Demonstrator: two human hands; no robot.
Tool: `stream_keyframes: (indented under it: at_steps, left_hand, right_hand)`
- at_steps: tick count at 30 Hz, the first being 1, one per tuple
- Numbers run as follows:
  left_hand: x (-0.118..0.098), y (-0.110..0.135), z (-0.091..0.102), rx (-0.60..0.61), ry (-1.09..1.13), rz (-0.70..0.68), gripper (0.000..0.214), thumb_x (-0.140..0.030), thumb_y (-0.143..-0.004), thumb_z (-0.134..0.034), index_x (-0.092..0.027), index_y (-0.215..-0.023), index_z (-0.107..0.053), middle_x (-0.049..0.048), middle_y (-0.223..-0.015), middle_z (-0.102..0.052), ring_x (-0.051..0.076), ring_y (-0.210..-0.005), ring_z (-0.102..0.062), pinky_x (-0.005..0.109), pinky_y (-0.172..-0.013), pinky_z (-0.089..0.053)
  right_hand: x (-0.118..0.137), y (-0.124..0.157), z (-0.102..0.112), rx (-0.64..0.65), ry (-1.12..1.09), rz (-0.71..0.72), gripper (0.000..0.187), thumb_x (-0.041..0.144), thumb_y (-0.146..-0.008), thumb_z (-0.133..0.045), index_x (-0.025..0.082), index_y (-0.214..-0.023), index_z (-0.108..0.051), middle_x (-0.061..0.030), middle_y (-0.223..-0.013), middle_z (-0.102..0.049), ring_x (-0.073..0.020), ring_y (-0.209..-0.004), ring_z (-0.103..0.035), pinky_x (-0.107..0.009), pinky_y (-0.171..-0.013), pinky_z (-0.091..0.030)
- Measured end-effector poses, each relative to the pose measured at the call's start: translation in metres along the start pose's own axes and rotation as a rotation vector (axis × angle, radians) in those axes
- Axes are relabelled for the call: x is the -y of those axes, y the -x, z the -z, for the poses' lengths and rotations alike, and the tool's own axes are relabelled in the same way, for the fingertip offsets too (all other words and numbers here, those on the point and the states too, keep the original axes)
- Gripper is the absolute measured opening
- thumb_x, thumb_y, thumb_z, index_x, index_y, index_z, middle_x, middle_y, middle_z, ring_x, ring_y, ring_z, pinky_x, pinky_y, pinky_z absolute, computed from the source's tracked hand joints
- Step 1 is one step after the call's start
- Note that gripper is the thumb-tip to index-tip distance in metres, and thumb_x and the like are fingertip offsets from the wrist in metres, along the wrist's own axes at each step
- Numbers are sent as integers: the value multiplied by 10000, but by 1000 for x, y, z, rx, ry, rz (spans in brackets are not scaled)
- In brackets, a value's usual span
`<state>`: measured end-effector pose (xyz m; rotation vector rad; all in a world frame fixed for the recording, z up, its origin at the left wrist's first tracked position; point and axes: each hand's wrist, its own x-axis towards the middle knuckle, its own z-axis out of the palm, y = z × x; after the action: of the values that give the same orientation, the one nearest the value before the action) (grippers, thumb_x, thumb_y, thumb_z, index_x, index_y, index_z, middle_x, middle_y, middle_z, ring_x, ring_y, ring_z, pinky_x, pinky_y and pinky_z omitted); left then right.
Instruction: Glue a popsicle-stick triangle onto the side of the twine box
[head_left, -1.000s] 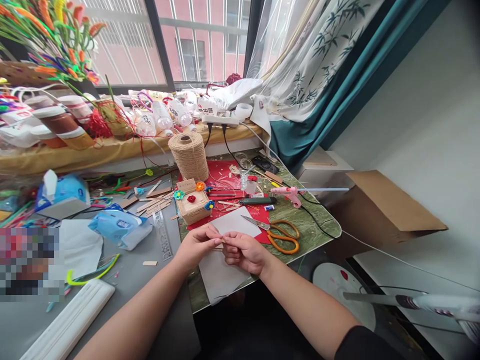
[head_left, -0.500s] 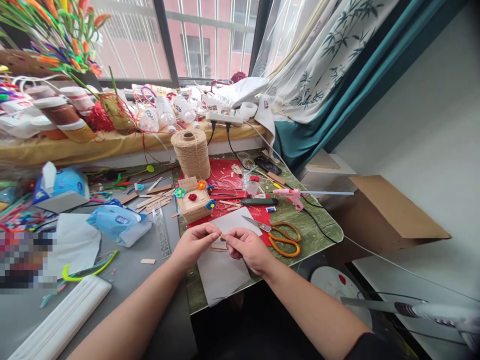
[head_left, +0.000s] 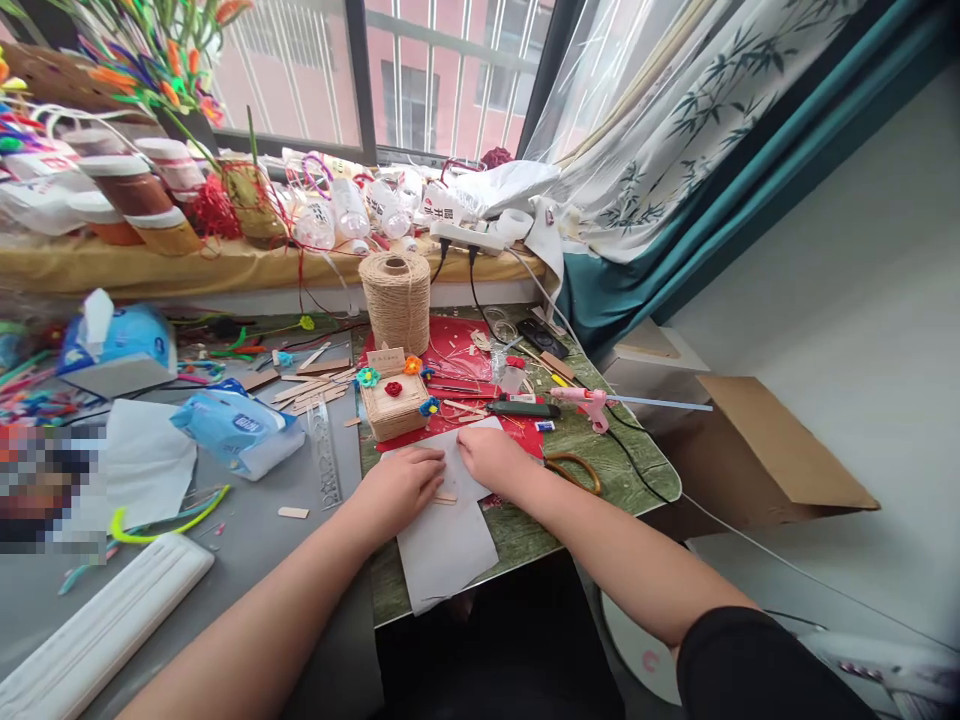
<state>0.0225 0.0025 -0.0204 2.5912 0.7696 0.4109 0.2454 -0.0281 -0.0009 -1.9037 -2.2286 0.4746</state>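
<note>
My left hand [head_left: 401,488] rests on a white sheet of paper [head_left: 450,560], fingers stretched out together. Beside its fingertips a small wooden strip [head_left: 445,497] lies on the sheet. My right hand [head_left: 495,460] is at the sheet's far part, fingers curled and pressed together; whatever they hold, if anything, is hidden. Just beyond the hands stands a twine-wrapped box [head_left: 394,412] with small coloured flowers on it. Orange-handled scissors [head_left: 581,466] lie partly under my right forearm, their blades out of sight.
A twine spool [head_left: 395,305] stands behind the box. On the right lie a pink glue gun [head_left: 592,405] and a dark green cutter [head_left: 523,409]. Left are a clear ruler [head_left: 324,455], wooden strips [head_left: 319,388] and a blue tissue pack [head_left: 238,428].
My hands have separated from their shared pinch over the paper. The left has lowered onto the sheet, and the right has moved farther forward, its forearm now covering part of the scissors.
</note>
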Motion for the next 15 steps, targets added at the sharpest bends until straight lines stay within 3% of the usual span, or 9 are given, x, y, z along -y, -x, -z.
stream_keyframes:
  at_steps: [7,12,15]
  left_hand:
    - [3,-1,-5,57,39,67,395,-308,-1050,-435,-220,-1219,-781,57,-1407,-688,267,-1266,-671,432,-1132,-524]
    - [3,-1,-4,66,30,87,413,-327,-1050,-420,-241,-1143,-813,41,-1409,-688,270,-1254,-676,432,-1120,-529]
    - [6,1,-6,57,36,75,411,-334,-1048,-423,-230,-1173,-801,50,-1401,-693,268,-1255,-675,424,-1107,-535]
  right_hand:
    - [7,5,0,144,140,-21,272,209,-1032,-425,142,-1089,-682,-140,-1004,-766,-241,-903,-694,-298,-724,-405]
    - [7,3,26,321,176,12,224,173,-938,-552,168,-1034,-754,-110,-1027,-792,-231,-920,-708,-276,-708,-416]
    - [0,1,55,464,181,44,117,130,-790,-706,183,-850,-792,-69,-831,-795,-217,-777,-706,-267,-657,-414]
